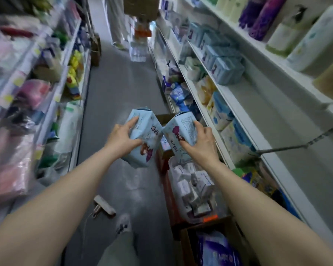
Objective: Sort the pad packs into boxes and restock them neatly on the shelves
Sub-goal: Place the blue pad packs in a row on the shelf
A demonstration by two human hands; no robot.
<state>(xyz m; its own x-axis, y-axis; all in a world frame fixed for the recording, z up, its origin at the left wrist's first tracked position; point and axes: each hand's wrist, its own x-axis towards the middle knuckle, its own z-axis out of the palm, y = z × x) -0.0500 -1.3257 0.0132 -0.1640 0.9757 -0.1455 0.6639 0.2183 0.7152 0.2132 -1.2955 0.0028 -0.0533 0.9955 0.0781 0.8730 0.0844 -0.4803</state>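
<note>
At centre frame, a pale blue plastic pad pack (142,137) is gripped in the left hand (121,139), fingers curled round it. Just right, a second matching pale blue pack (181,129) is clamped in the right hand (200,143); the packs' inner corners touch above an open brown cardboard box (162,120). Slippery film could be lost from either one-handed grip, probably dropping a pack onto the grey floor (113,104).

Your left hand (121,136) grips a pale blue pad pack (142,139) printed with a maroon figure, and your right hand (198,144) grips its matching twin (181,131). The shelves (238,104) beside you are white, stocked with more light blue packs (225,68), purple bottles (261,18) and cream bottles (227,4). The floor (119,89) is dark grey.
</note>
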